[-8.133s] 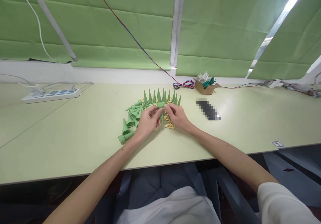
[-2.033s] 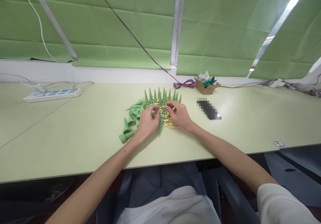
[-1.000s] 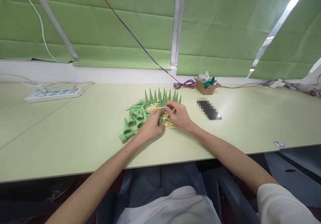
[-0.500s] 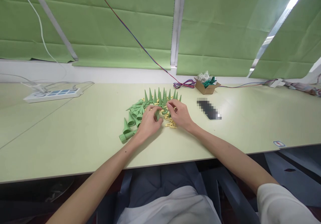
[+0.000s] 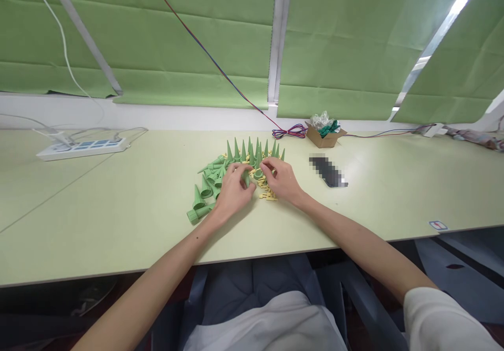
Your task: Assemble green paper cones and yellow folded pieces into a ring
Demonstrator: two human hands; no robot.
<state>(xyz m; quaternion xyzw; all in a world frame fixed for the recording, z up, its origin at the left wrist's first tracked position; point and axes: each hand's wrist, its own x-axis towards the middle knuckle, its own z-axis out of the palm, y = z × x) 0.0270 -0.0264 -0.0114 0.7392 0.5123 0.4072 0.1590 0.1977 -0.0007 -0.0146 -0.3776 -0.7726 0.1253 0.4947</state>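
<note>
My left hand (image 5: 235,189) is closed around a green plastic watering spike (image 5: 246,178), mostly hidden by the fingers. Just to its right, my right hand (image 5: 283,179) pinches a small yellow plastic valve (image 5: 258,170) by one end, held close to the spike; whether the two touch is not clear. Behind both hands stands a group of upright green spikes (image 5: 236,151), tips up. Left of my left hand lies a loose pile of green spikes (image 5: 198,199), some on their sides. Small yellow valves (image 5: 269,197) are scattered under and beside my right hand.
A dark blurred phone-like object (image 5: 327,171) lies to the right. Behind it sit a small cardboard box (image 5: 323,140) with wrapping in it and a coiled red-blue cable (image 5: 290,131). A white power strip (image 5: 84,148) is far left. The table's front edge (image 5: 268,257) runs below my forearms.
My right hand has shifted very slightly left, bringing the yellow valve nearer the spike. My left hand has turned a little; the other things stay put.
</note>
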